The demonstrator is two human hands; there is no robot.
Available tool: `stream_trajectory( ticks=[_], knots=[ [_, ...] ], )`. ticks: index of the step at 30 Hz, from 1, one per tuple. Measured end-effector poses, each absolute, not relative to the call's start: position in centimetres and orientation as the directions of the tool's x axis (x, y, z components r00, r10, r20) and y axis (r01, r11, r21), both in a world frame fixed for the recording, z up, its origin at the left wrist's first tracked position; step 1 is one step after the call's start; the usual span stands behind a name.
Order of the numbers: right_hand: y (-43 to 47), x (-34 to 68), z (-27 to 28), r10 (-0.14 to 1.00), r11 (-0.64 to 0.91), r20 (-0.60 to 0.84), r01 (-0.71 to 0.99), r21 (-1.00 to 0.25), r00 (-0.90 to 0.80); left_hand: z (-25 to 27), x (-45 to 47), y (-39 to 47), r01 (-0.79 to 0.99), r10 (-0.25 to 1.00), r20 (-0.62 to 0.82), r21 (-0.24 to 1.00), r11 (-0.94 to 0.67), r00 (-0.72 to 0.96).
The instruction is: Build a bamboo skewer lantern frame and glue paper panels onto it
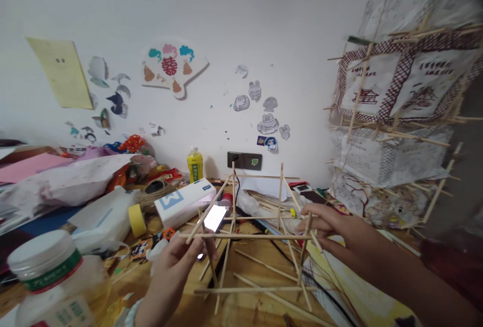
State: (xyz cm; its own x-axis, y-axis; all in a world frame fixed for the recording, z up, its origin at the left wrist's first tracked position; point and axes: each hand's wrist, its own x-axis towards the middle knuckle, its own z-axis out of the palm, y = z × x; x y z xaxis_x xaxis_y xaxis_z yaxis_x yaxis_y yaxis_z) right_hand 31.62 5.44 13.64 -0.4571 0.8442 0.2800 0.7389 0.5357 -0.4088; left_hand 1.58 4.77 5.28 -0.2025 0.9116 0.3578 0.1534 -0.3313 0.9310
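A box-shaped frame of thin wooden sticks (249,237) stands tilted over the table in front of me, its corners crossing with short stick ends poking out. My left hand (169,271) is closed around the near left upright, with its fingertips partly behind the stick. At the near right top corner, my right hand (335,229) pinches the frame, some of its fingers hidden behind the wood. Loose sticks (264,264) lie beneath the frame. A lit phone (215,218) shows through its left side.
On the left are a white-lidded plastic jar (49,261), yellow tape (136,220), a white box (184,201) and heaped paper. A yellow-labelled bottle (194,165) stands by the wall. At right rises a tall paper-and-stick lantern (377,85). A black cable (328,294) crosses the table.
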Motion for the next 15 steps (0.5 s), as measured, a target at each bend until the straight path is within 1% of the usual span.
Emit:
stream_trajectory(
  ticks=[4,9,13,15],
  knots=[
    [5.5,31.7,13.3,0.841,0.541,0.28,0.737,-0.405,-0.463,4.8,1.6,4.9,0.091,0.9,0.365,0.931,-0.354,-0.239],
    [5.9,32.1,12.5,0.841,0.541,0.269,0.738,-0.403,-0.47,4.9,1.6,4.9,0.138,0.902,0.352,0.935,-0.326,-0.252],
    [5.9,32.2,12.5,0.815,0.579,0.271,0.708,-0.404,-0.512,5.1,1.7,4.7,0.193,0.886,0.379,0.922,-0.336,-0.269],
    [5.8,32.2,12.6,0.804,0.594,0.285,0.698,-0.399,-0.522,5.2,1.9,4.7,0.193,0.881,0.386,0.919,-0.343,-0.275]
  ],
)
